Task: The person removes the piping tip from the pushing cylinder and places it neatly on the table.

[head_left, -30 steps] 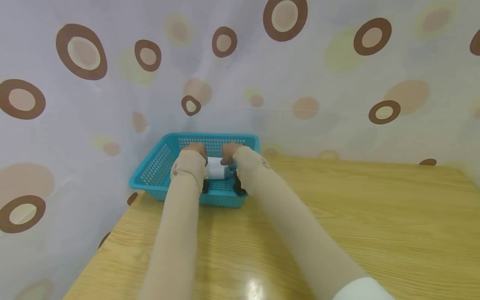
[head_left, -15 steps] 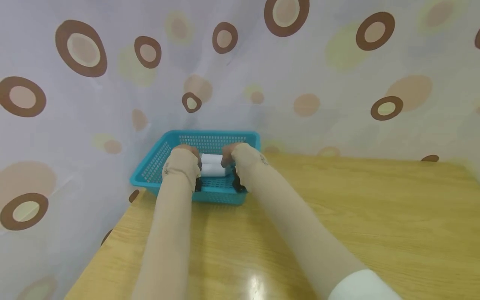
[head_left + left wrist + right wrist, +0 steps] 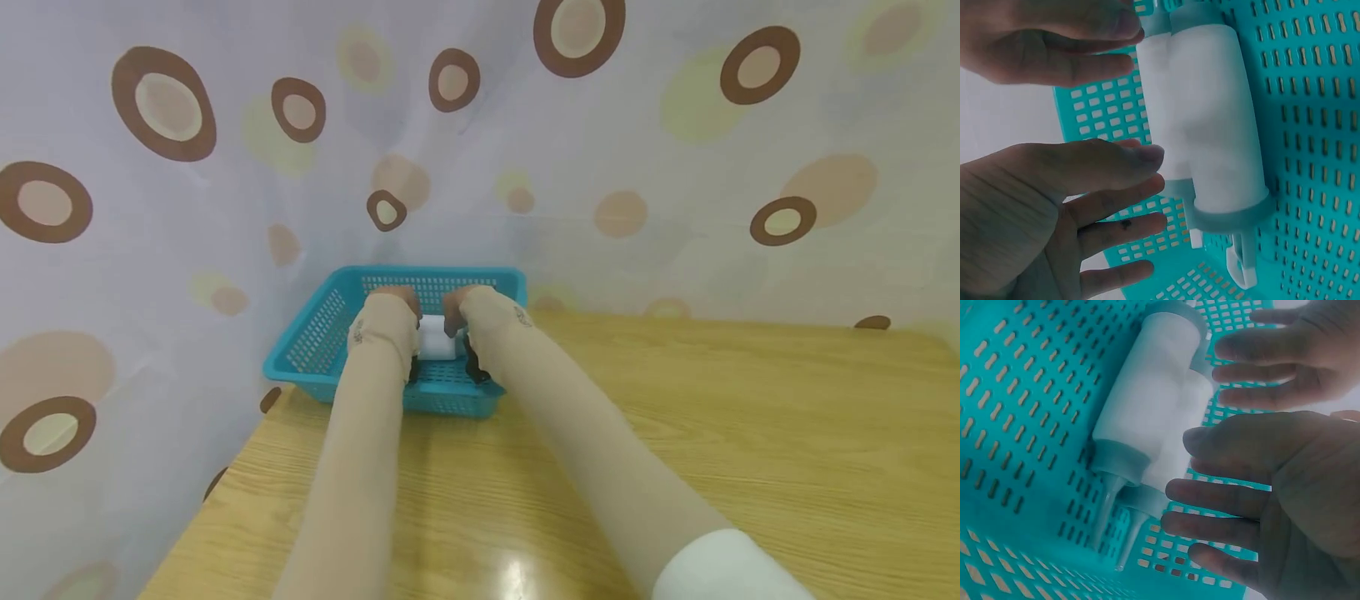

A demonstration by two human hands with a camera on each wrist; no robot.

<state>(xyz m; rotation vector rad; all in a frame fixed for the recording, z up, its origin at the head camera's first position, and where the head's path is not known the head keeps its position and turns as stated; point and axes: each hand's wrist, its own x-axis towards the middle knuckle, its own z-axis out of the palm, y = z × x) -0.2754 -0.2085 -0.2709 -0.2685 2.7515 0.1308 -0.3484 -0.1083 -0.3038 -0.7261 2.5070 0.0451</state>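
Two white cylinders (image 3: 438, 343) with grey-green end caps lie side by side inside a turquoise perforated basket (image 3: 315, 337). In the right wrist view, clear tapered nozzles stick out of their near caps; the left wrist view shows a pale hook-shaped piece (image 3: 1241, 269) at the other end. My left hand (image 3: 1047, 212) is beside that hooked end, fingers straight and spread, thumb tip over the edge of the nearer cylinder. Beside the nozzle end is my right hand (image 3: 1297, 494), its fingers likewise extended. Whether either hand touches a cylinder I cannot tell.
The basket stands at the far left of a wooden table (image 3: 675, 417), close to a patterned curtain-like backdrop (image 3: 480, 150). Black pieces (image 3: 476, 362) show beneath the wrists. Long beige sleeves (image 3: 360, 442) cover both forearms.
Half a second ago my left hand was farther left, leaving a wider gap between the hands; it has come back to the right. The right hand stays nearly in place.
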